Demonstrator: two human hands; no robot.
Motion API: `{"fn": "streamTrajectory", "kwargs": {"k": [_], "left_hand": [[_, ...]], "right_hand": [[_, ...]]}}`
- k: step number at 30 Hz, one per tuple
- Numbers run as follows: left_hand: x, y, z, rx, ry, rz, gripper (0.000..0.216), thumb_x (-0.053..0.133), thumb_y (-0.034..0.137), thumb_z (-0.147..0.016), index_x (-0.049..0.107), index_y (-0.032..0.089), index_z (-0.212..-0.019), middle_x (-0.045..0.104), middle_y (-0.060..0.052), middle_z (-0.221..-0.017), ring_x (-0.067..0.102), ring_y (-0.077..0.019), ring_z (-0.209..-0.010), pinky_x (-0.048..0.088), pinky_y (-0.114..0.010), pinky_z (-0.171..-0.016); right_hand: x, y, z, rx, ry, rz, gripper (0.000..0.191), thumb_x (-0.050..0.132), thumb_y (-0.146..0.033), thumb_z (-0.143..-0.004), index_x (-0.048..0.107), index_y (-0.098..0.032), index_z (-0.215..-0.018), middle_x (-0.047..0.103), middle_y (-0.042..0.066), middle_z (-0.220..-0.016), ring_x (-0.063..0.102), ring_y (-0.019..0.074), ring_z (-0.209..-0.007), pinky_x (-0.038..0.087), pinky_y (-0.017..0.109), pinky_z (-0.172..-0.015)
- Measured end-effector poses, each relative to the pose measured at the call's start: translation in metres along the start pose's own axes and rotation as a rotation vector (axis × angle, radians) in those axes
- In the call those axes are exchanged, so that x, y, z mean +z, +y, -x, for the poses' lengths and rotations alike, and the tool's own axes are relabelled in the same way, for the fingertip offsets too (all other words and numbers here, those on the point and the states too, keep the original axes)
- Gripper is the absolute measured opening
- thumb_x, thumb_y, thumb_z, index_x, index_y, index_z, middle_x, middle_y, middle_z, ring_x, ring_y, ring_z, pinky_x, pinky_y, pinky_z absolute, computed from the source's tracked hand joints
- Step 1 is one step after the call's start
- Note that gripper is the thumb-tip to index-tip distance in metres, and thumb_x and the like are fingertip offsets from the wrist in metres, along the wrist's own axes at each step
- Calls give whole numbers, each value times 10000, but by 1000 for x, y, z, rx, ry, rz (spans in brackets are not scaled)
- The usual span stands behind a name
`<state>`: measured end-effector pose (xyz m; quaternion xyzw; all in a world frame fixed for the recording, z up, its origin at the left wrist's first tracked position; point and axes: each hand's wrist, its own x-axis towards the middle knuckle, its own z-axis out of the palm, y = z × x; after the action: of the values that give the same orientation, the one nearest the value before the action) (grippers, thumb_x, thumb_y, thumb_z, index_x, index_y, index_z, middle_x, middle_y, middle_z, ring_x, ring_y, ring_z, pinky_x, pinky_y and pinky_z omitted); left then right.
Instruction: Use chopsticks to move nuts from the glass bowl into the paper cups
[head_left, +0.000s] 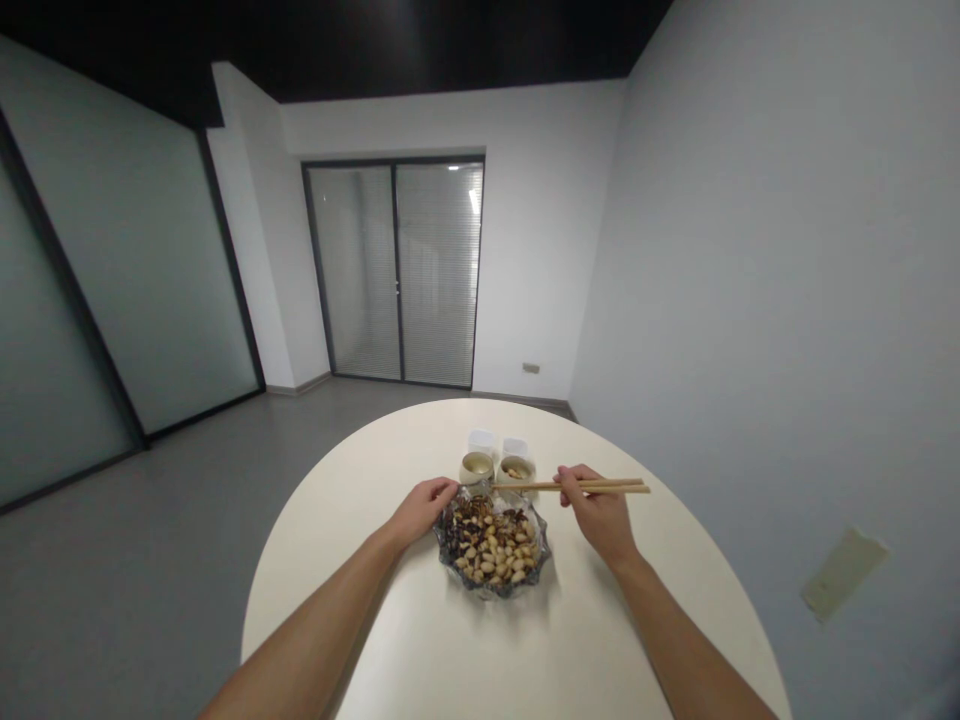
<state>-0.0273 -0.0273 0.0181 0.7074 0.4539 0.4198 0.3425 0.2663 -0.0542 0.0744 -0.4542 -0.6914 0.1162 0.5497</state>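
A scalloped glass bowl [546, 550] stands on the round table. Pistachios [491, 552] fill its near side, with darker seeds or nuts [465, 512] toward the back left. My left hand [427, 507] grips the bowl's back-left rim with its fingers. In my right hand [596, 505] is a pair of wooden chopsticks [619, 486], held level and pointing left. Their tips are over the bowl's far edge, in front of two small cups. The left cup [478, 466] shows a pale inside; a few nuts lie in the right cup [517, 480].
Two small white containers [482, 440] sit behind the cups. The round cream table [360, 470] has its curved edge on both sides of me. A white wall [750, 300] rises close on the right, and glass doors [394, 270] are beyond the table.
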Motion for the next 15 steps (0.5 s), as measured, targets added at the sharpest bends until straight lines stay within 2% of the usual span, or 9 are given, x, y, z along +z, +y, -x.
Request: {"fn": "streamTrajectory", "kwargs": {"k": [8, 15], "left_hand": [[0, 0, 1, 15, -8, -1, 460, 472, 535, -908, 729, 159, -974, 751, -72, -959, 643, -249, -912, 473, -327, -829], [0, -2, -1, 18, -1, -15, 454, 479, 529, -909, 731, 157, -974, 752, -73, -961, 645, -248, -897, 472, -331, -831]], "right_hand": [[-4, 3, -1, 0, 77, -22, 434, 516, -480, -933, 602, -228, -592, 664, 23, -632, 631, 201, -685, 474, 301, -655], [-5, 12, -3, 29, 212, -1, 386, 537, -487, -920, 676, -209, -691, 634, 13, -587, 595, 183, -595, 449, 287, -580]]}}
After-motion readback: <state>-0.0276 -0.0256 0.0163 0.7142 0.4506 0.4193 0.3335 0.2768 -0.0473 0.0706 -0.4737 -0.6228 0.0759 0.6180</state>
